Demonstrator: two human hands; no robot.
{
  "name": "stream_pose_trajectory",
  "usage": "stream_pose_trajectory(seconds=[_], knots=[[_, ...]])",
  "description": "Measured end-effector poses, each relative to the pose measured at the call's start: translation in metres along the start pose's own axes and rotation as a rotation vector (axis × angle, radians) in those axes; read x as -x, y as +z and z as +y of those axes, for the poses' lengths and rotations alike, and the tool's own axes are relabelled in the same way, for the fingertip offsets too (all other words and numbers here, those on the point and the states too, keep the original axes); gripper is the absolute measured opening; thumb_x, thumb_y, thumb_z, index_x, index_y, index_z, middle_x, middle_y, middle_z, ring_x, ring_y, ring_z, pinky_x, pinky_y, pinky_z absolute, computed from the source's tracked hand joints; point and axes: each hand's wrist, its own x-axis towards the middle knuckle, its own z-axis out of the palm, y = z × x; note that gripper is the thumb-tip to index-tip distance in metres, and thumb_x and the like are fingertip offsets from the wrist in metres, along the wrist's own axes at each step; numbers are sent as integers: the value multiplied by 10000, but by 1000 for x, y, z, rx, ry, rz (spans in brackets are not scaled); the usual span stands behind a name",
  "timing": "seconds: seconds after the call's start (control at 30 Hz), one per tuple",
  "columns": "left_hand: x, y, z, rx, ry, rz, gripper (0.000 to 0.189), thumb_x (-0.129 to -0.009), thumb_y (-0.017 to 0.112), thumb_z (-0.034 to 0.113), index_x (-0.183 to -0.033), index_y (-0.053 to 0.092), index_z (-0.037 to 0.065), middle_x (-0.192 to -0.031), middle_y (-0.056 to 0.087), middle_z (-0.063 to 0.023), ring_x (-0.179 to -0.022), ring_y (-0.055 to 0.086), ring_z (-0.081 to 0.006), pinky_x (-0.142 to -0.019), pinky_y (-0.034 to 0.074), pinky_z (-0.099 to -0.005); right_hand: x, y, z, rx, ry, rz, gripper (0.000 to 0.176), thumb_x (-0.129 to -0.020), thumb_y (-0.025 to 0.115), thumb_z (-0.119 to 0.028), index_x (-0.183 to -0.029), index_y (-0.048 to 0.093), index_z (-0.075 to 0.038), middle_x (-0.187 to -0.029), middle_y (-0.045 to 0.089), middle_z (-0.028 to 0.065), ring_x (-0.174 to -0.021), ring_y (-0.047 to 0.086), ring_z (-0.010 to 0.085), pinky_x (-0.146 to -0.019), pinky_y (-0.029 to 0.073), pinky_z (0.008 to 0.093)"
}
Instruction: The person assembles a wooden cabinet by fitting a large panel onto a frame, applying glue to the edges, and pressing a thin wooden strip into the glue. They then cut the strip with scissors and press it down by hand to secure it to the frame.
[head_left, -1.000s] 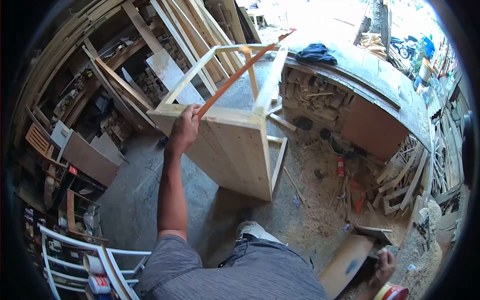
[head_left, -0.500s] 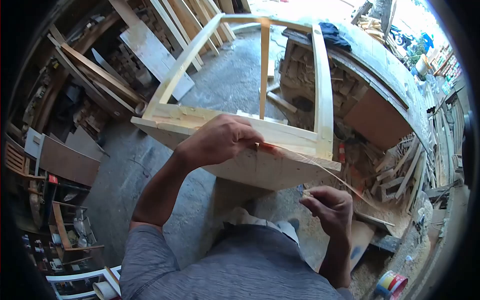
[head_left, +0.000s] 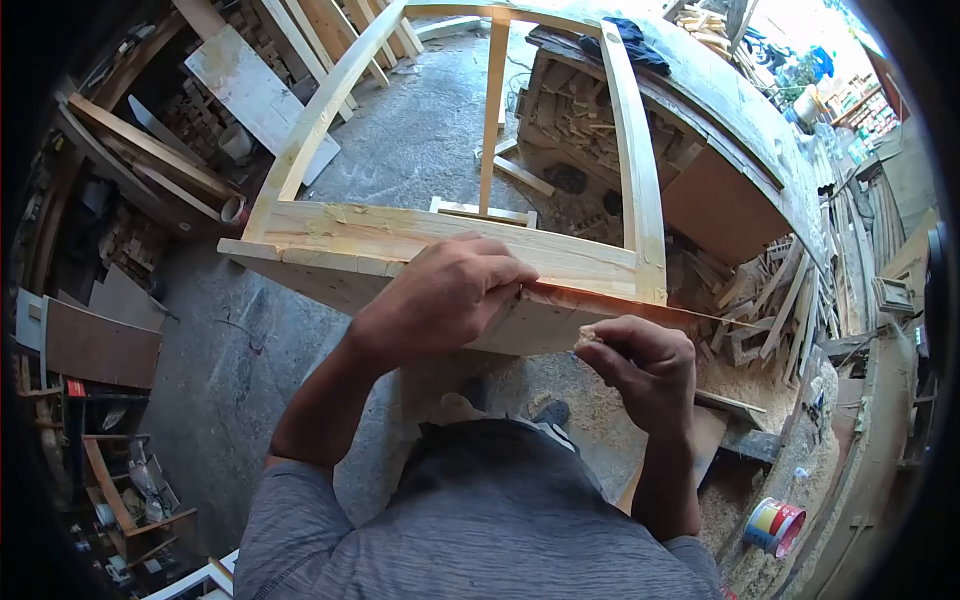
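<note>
A pale wooden cabinet frame (head_left: 330,235) lies tilted in front of me, its open side facing up. My left hand (head_left: 445,300) presses the end of a thin orange-brown strip (head_left: 610,298) against the frame's near edge, fingers curled over it. The strip runs right along that edge and past the corner. My right hand (head_left: 645,370) is just below the strip, thumb and fingers pinched on a small pale piece (head_left: 586,338); I cannot tell what it is.
A long workbench (head_left: 740,110) with a dark cloth (head_left: 625,40) on it curves along the right, with scrap wood (head_left: 780,300) and sawdust below. Planks (head_left: 250,85) lean at the back left. A striped roll (head_left: 775,525) sits on the floor at lower right.
The frame has come closer and lower. My left hand slid the strip down flat onto the near edge. My right hand rose from the floor to just under the strip.
</note>
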Motion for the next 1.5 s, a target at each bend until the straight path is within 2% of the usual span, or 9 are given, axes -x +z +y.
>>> stream_pose_trajectory(seconds=[0.07,0.17,0.37,0.53,0.8,1.1,1.2,1.3,1.5], knots=[[0,0,-1,-19,32,-12,318,-831,765,56,-1146,727,33,-1014,711,-125,-988,666,-295,-886,539,-401,-6,4,0,79,-68,21,145,-869,808,-95,-980,762,-16,-813,745,40,-700,650,56,-626,522,232],[6,6,8,-79,14,25,387,-796,800,74,-1172,712,52,-1002,707,-117,-997,653,-299,-919,522,-413,-15,11,-12,296,-174,66,137,-865,802,-111,-971,763,-34,-838,748,65,-680,689,119,-632,549,268],[6,18,4,-19,-99,144,370,-786,818,99,-1136,705,57,-981,711,-104,-975,655,-295,-934,496,-410,-38,31,-10,603,-633,66,214,-849,745,-54,-1063,743,-66,-903,725,81,-783,728,242,-657,578,357],[14,25,10,-110,-53,304,336,-807,803,123,-1118,703,45,-970,718,-112,-965,667,-301,-920,483,-414,-45,42,-9,792,-659,-3,291,-829,676,-10,-1117,703,-38,-934,663,90,-835,681,266,-696,563,389],[17,29,0,-53,-31,340,326,-834,777,140,-1133,698,36,-996,722,-121,-957,673,-303,-917,480,-427,-43,57,-11,872,-582,12,334,-804,666,-6,-1138,673,-5,-975,620,119,-869,657,294,-739,544,408],[16,27,-4,-49,5,337,328,-851,761,161,-1143,692,29,-1009,728,-139,-966,678,-309,-890,497,-422,-50,56,-15,861,-647,-26,288,-817,666,-13,-1105,679,-28,-975,643,103,-868,670,292,-738,547,398],[18,27,-6,-44,1,315,340,-836,775,148,-1145,692,32,-996,730,-136,-957,683,-309,-879,503,-427,-51,50,-9,822,-718,11,293,-804,684,-8,-1096,684,-44,-985,670,87,-859,676,285,-727,544,395],[18,27,-8,-48,15,314,362,-821,788,138,-1153,690,32,-994,732,-129,-944,688,-309,-878,503,-427,-46,42,-1,762,-707,67,299,-788,705,-3,-1082,689,-53,-986,683,75,-844,674,259,-728,539,393],[19,28,-5,-60,9,323,392,-834,786,156,-1188,675,29,-972,730,-119,-923,692,-302,-872,501,-419,-48,38,13,827,-836,22,411,-772,712,-23,-1180,702,-73,-977,656,38,-820,636,212,-740,524,379]])
